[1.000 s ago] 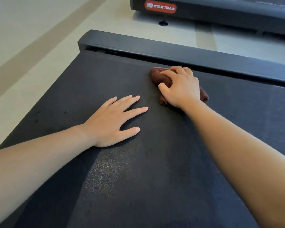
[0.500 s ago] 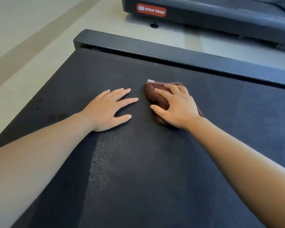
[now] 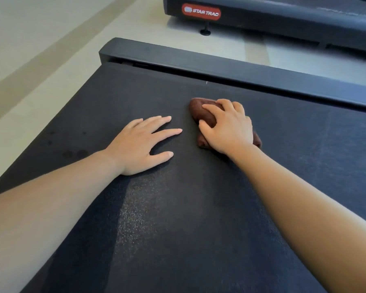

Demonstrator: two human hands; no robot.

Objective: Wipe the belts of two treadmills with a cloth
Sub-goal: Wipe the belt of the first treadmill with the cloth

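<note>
A black treadmill belt point(image 3: 178, 208) fills most of the view. My right hand point(image 3: 228, 129) grips a bunched dark brown cloth point(image 3: 201, 112) and presses it on the belt, a short way before the dark end rail point(image 3: 220, 66). Only the cloth's left end and a bit at the right of my wrist show. My left hand point(image 3: 143, 144) lies flat on the belt with fingers spread, just left of the cloth and apart from it. A second treadmill point(image 3: 283, 20) with a red Star Trac label stands beyond, at the top right.
Pale floor point(image 3: 40, 49) with a tan stripe runs along the belt's left edge and between the two treadmills. A small black foot point(image 3: 205, 31) props the far treadmill. Several dark spots point(image 3: 74, 154) mark the belt near its left edge.
My right hand drew the cloth back from the end rail toward me, and it now sits a little farther forward again. My left hand stays flat on the belt.
</note>
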